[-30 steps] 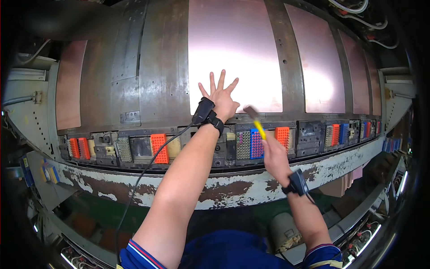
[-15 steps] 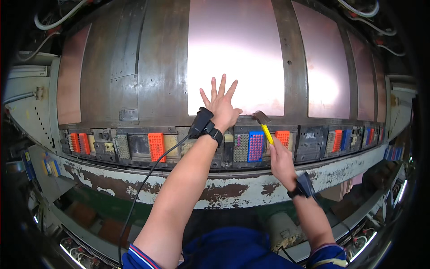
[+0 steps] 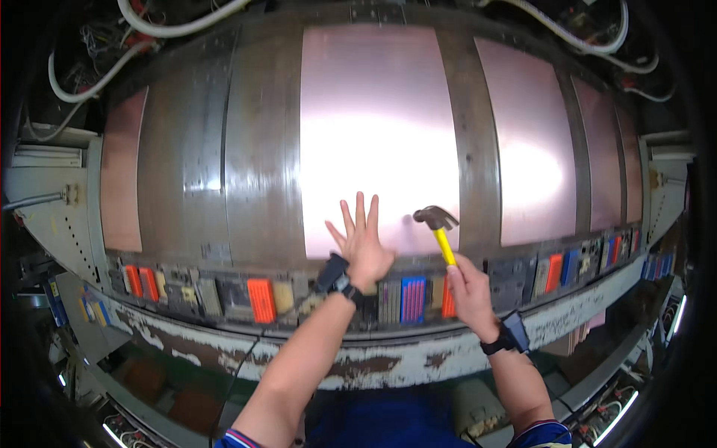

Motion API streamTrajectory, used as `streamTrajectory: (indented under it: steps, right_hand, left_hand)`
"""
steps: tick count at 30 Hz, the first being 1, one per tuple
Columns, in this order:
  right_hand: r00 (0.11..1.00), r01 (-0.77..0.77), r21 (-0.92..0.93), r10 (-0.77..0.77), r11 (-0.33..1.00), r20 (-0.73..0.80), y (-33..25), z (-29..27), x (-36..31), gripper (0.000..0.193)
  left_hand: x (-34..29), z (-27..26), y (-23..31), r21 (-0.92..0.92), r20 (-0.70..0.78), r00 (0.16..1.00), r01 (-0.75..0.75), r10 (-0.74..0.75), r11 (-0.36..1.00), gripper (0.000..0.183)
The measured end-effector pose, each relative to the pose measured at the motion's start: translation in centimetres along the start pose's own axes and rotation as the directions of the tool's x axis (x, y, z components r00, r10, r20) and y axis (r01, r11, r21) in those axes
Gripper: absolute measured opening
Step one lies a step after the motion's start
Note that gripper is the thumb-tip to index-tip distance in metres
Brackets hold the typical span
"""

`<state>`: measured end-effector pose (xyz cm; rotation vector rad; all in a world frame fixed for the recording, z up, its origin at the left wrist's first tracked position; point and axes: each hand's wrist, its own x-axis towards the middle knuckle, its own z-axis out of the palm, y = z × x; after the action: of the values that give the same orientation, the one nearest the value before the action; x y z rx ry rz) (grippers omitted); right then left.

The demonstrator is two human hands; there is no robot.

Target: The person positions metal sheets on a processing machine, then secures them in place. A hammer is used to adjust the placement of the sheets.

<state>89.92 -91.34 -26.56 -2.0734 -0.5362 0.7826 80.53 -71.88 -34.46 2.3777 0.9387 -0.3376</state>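
My left hand lies with fingers spread on the near end of a shiny copper-coloured sheet. Gripped by its handle in my right hand is a claw hammer with a yellow shaft and a dark head. The hammer head is over the sheet's near right corner; whether it touches the sheet I cannot tell. Both wrists wear black bands with dark box-like devices, and a black cable runs down along my left arm.
More copper sheets lie to the right, one at far left. Along the machine's front edge sit orange blocks, a blue pegged block and grey blocks. A rail with peeling paint runs nearer me. White hoses hang at the back.
The view has tilted, so the machine bed appears lower. The hammer has moved from the sheet's near edge to over its corner, head now further in. My left hand stays spread on the sheet.
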Motion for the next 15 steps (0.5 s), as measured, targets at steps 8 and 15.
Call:
streamTrajectory:
  steps: [8, 15]
  right_hand:
    - [0.986, 0.144, -0.202, -0.158, 0.969, -0.053, -8.8, -5.9, 30.9, 0.030]
    - [0.891, 0.290, -0.381, -0.393, 0.878, -0.229, -10.8, -2.3, 45.0, 0.023]
  left_hand:
    - [19.1, -7.3, 3.6, 0.290, 0.043, 0.988, -0.157, 0.151, 0.944, 0.141]
    - [36.3, -11.6, 7.3, 0.188, -0.010, 0.979, -0.197, 0.202, 0.962, 0.129]
